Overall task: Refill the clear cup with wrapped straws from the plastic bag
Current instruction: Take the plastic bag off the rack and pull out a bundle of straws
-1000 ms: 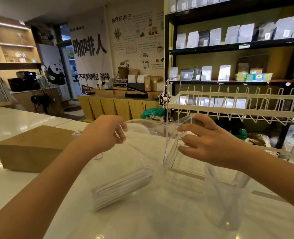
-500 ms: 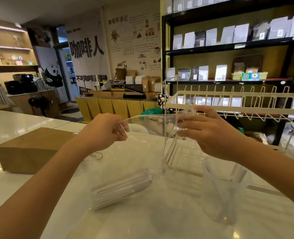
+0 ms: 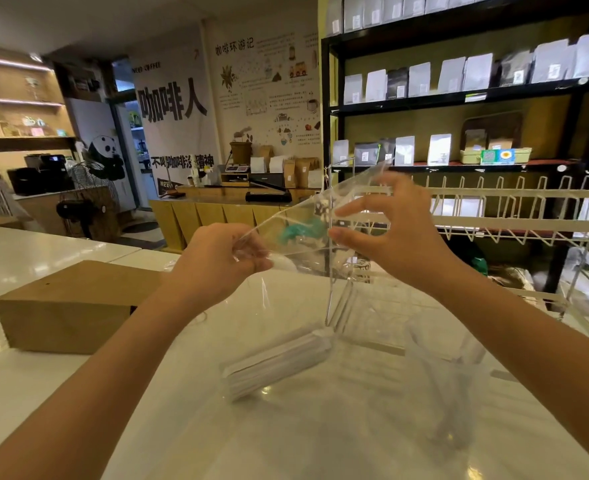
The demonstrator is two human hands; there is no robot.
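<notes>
The clear plastic bag [image 3: 296, 233] is lifted over the white counter, and a bundle of white wrapped straws [image 3: 279, 362] lies in its lower end on the counter. My left hand [image 3: 217, 268] pinches the left edge of the bag's mouth. My right hand [image 3: 390, 233] is at the right side of the mouth with thumb and fingers spread against the film, which rises to a corner above its fingertips. The clear cup [image 3: 449, 386] stands at the lower right under my right forearm, with a few straws in it.
A brown cardboard box [image 3: 71, 306] lies on the counter at the left. A white wire rack [image 3: 494, 206] stands behind my right hand. A clear acrylic holder [image 3: 362, 306] sits between the bag and the rack. A black shelf of pouches fills the back right.
Both hands rose and pulled the bag's mouth up and wider. My right hand's fingers went from closed on the film to spread apart. The straw bundle tilted up at its right end.
</notes>
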